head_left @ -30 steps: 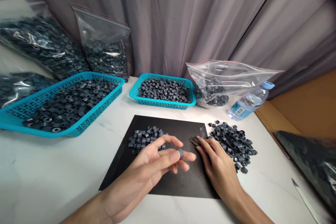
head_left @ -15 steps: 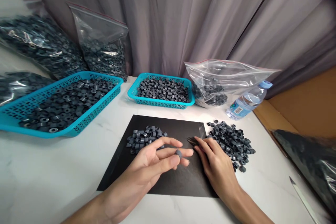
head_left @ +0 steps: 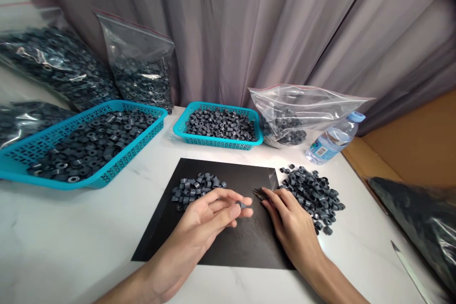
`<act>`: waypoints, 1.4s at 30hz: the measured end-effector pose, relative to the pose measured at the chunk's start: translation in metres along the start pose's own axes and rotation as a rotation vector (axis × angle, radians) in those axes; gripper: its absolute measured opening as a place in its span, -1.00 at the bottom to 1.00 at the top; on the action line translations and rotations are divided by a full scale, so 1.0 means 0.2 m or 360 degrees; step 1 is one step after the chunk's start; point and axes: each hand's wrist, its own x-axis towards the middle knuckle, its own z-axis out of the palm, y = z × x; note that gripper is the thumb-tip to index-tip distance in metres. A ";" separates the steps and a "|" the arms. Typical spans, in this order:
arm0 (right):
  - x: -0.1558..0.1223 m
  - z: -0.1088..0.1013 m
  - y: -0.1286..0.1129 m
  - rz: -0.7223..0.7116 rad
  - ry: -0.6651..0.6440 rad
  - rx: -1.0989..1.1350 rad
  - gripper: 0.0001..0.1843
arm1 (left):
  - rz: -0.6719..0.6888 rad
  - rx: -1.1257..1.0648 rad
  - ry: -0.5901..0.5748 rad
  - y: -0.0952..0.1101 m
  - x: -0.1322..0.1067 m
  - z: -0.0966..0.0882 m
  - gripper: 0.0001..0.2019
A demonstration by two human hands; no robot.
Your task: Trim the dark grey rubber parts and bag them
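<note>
Over the black mat (head_left: 231, 242), my left hand (head_left: 213, 213) pinches a small grey ring (head_left: 241, 204) between thumb and fingers. My right hand (head_left: 292, 218) rests at the mat's right edge, closed on dark tweezers (head_left: 259, 194) whose points face left, apart from the ring. Behind my left hand lies a small pile of grey rings (head_left: 195, 187) on the mat. A larger loose pile of grey rings (head_left: 311, 194) spreads on the table just beyond my right hand, partly hidden by it.
Two turquoise baskets, one at left (head_left: 131, 154) and one at the back (head_left: 224, 142), hold grey rings. Zip bags of rings stand at the back left (head_left: 138, 76) and back right (head_left: 285, 123). A water bottle (head_left: 333, 140) leans near the cardboard (head_left: 409, 142). A pointed white tool (head_left: 409, 270) lies at right.
My left fingers have curled in closer around the ring, which has turned and shows less of its face. My right hand with the tweezers has hardly moved.
</note>
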 end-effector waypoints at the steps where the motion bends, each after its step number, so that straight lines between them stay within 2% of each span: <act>1: 0.00 0.00 0.00 0.0001 -0.0005 0.0004 -0.60 | 0.0000 -0.0012 -0.0004 0.00 0.00 0.00 -0.79; 12: 0.01 0.00 -0.01 -0.0043 0.0042 0.0003 -0.61 | -0.0018 -0.0072 0.0014 -0.01 0.00 0.01 -0.70; 27: 0.01 0.00 0.00 -0.0051 0.0002 0.0015 -0.60 | -0.0019 -0.0046 0.0016 -0.01 -0.01 0.02 -0.68; 32: 0.00 0.02 -0.01 -0.0153 0.0021 -0.0153 -0.60 | 0.0072 0.0139 0.0108 0.02 0.01 0.00 -0.68; 35: 0.02 0.04 -0.02 -0.0222 0.0106 -0.0211 -0.59 | 0.0335 0.0573 0.0155 0.08 0.09 -0.07 -0.69; 38: 0.05 0.06 -0.02 -0.0236 0.0223 -0.0221 -0.58 | 0.0837 0.0996 0.0183 0.25 0.24 -0.10 -0.72; 40: 0.07 0.08 -0.02 -0.0239 0.0288 -0.0230 -0.59 | 0.1283 0.1243 0.0211 0.40 0.35 -0.05 -0.77; 42: 0.09 0.09 -0.03 -0.0252 0.0344 -0.0229 -0.59 | 0.1717 0.1443 0.0250 0.56 0.47 0.05 -0.80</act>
